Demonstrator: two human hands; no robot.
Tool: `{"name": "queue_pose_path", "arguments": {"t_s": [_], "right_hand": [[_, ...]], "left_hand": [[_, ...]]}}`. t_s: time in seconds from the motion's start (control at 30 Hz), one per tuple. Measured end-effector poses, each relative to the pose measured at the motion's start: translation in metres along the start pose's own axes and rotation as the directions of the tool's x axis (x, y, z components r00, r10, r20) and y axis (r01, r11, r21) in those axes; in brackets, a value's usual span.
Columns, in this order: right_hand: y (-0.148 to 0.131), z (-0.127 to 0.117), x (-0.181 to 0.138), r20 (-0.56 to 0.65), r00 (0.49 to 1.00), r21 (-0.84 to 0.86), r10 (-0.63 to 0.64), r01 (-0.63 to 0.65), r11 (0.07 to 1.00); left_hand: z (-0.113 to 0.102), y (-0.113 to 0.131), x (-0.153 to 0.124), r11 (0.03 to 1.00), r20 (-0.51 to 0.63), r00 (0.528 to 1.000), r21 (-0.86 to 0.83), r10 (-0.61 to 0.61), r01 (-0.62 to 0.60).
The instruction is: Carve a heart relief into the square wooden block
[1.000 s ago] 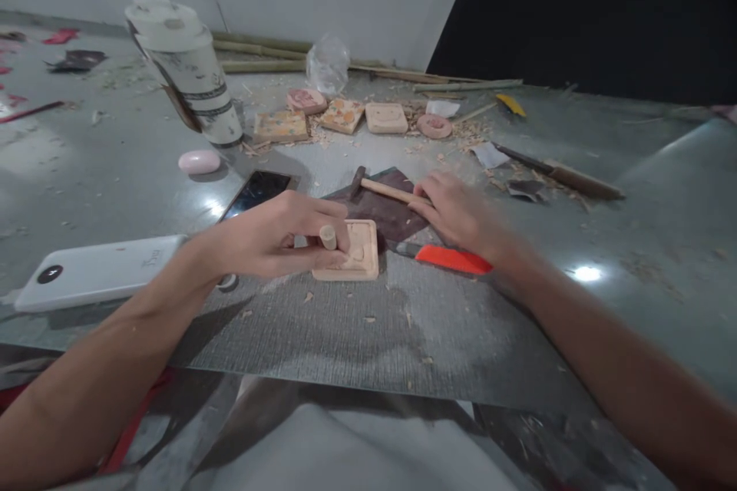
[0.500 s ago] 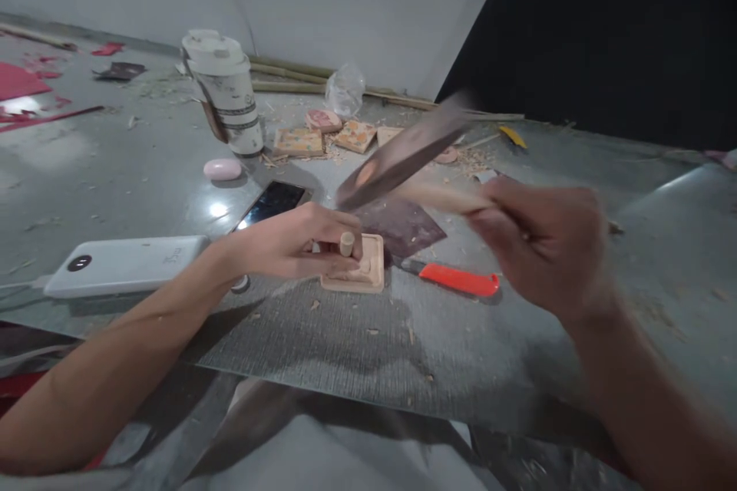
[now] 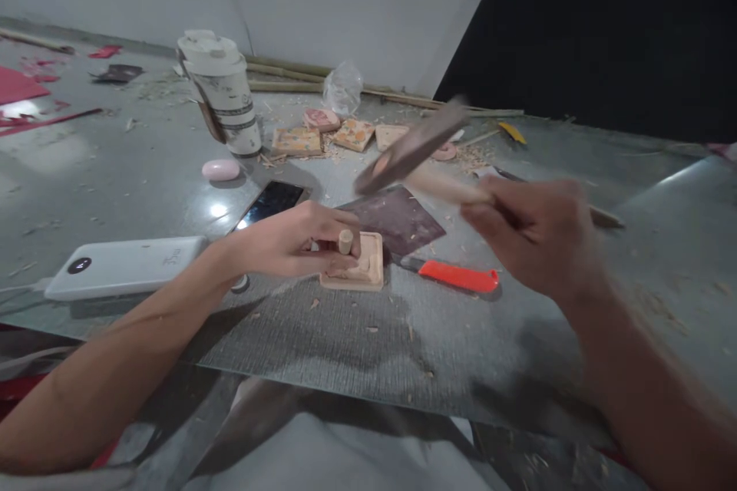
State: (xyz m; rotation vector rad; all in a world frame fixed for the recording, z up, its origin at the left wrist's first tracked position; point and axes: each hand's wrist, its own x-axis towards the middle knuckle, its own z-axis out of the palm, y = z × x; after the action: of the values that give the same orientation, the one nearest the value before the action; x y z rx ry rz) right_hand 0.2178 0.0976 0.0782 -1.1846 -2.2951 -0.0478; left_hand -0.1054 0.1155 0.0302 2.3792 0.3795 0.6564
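My left hand is closed around a short round wooden peg, its pale top end showing between the fingers. The peg's lower end is hidden. Beneath the fingers lies a small square wooden plate with a raised rim, flat on the table. My right hand grips the pale wooden handle of a hammer. Its blurred dark head is raised above and to the right of the peg, apart from it. An orange-handled knife lies right of the plate, beside a dark sheet of sandpaper.
A phone, a white power bank and a pink oval case lie on the left. Behind them stands a lidded cup. Carved wooden pieces, shavings, a crumpled plastic bag and bamboo sticks lie along the back.
The hammer head has shifted slightly to the right and away from my left hand. My left hand and the peg stay in place on the plate.
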Motion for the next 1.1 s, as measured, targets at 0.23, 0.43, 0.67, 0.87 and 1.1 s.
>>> {"name": "queue_pose_path", "arguments": {"t_s": [0.23, 0.43, 0.67, 0.87, 1.1], "right_hand": [[0.045, 0.056, 0.005, 0.164, 0.976, -0.278, 0.141, -0.091, 0.956], [0.034, 0.071, -0.001, 0.241, 0.966, -0.208, 0.088, -0.037, 0.977], [-0.025, 0.082, -0.02, 0.449, 0.892, 0.19, -0.054, -0.036, 0.981], [-0.027, 0.092, -0.023, 0.473, 0.88, 0.184, -0.038, -0.056, 0.981], [-0.024, 0.092, -0.022, 0.476, 0.879, 0.223, -0.036, -0.081, 0.971]], "left_hand": [[0.002, -0.001, -0.002, 0.983, -0.031, 0.99, -0.13, -0.136, 0.131], [0.002, 0.0, -0.001, 0.907, -0.026, 0.937, -0.262, -0.349, 0.33], [0.002, -0.018, -0.005, 0.692, 0.008, 0.821, -0.535, -0.57, 0.485], [-0.001, -0.017, -0.007, 0.766, -0.016, 0.862, -0.466, -0.507, 0.442], [-0.008, 0.011, 0.0, 0.999, 0.02, 1.0, 0.043, 0.016, -0.017]]}}
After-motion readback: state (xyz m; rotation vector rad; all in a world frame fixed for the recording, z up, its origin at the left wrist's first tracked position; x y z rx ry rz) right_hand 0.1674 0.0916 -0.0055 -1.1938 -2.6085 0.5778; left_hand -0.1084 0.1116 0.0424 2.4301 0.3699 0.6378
